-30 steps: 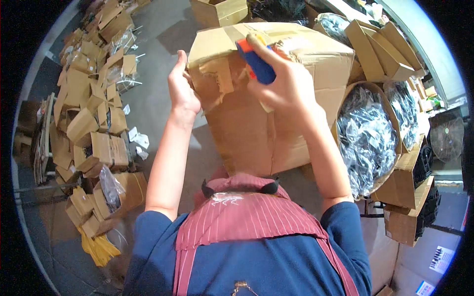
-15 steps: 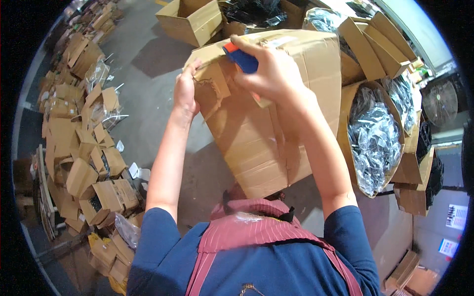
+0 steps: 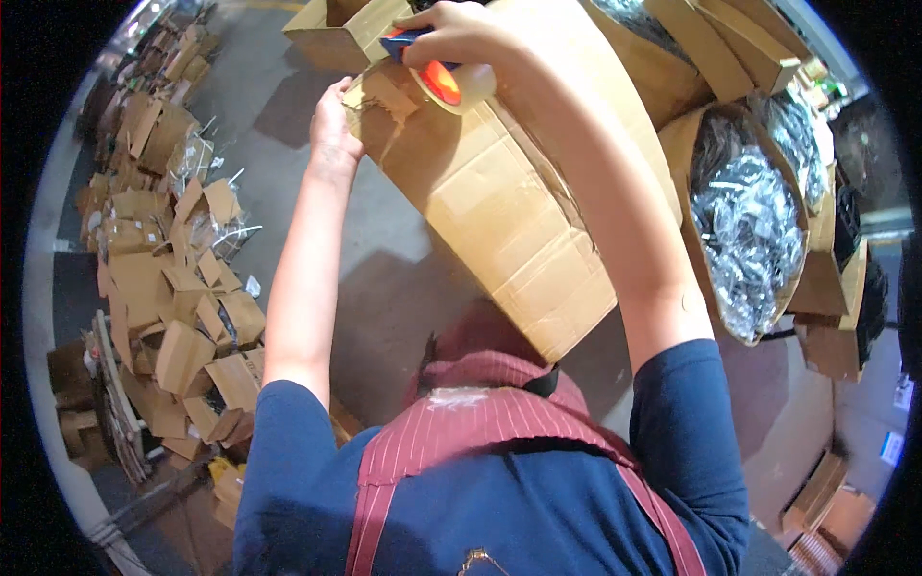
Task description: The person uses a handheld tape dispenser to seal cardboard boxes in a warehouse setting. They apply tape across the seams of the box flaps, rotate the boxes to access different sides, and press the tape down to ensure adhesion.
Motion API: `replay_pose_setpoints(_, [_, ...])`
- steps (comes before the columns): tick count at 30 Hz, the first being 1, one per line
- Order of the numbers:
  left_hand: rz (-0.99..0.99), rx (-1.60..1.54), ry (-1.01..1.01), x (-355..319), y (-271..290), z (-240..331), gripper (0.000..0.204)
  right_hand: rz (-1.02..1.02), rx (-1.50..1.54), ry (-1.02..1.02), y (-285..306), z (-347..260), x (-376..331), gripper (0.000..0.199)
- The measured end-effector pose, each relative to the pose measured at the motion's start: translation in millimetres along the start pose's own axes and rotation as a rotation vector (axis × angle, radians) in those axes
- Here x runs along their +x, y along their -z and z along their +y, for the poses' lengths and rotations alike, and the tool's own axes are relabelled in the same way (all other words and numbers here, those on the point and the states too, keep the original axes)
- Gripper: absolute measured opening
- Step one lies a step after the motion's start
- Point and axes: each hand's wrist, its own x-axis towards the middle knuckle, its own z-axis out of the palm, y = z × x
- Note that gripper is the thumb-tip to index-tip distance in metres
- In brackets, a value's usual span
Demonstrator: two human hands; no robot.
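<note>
A large cardboard box [image 3: 499, 211] stands tilted in front of my body, its lower end near my apron. My left hand [image 3: 333, 125] grips the box's far left corner, where the cardboard looks torn and creased. My right hand [image 3: 459, 36] is closed around a blue and orange tape dispenser [image 3: 440, 82] with a roll of clear tape in it. The dispenser is held over the far left end of the box, close to its edge. Whether the tape touches the box I cannot tell.
An open carton [image 3: 351, 36] stands on the grey floor [image 3: 259, 67] beyond the box. To the right, a carton full of clear plastic bags [image 3: 747, 230] stands beside more boxes. A long heap of flattened and open cartons [image 3: 182, 355] lies along the left.
My right hand has moved the tape dispenser left and farther away, and the tape roll now shows. The box has turned, its far left corner shifting left with my left hand.
</note>
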Motion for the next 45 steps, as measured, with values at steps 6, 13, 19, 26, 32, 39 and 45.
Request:
replay_pose_setpoints(6, [0.057,0.125,0.070,39,39,15,0.033,0.007,0.024,-0.048,-62,11,38,0.074])
replay_pose_setpoints(13, [0.083,0.257,0.116,128,73,0,0.037,0.050,-0.030,-0.125,-92,60,-47,0.067])
replay_pose_setpoints(19, [0.102,0.226,0.190,203,140,-17,0.038,-0.269,-0.016,-0.422,-50,31,-251,0.082])
replay_pose_setpoints(26, [0.168,0.271,0.171,226,147,-27,0.040,-0.365,-0.008,-0.655,-38,-11,-371,0.083])
replay_pose_setpoints(32, [0.167,0.271,0.205,218,118,-26,0.044,-0.314,-0.123,-0.656,-45,0,-372,0.084])
replay_pose_setpoints(39, [0.054,0.199,0.381,215,142,-29,0.052,-0.230,-0.087,-0.616,-88,36,-381,0.084])
replay_pose_setpoints(45, [0.046,1.359,0.168,133,120,16,0.105,-0.091,-0.064,-0.596,-107,42,-393,0.087])
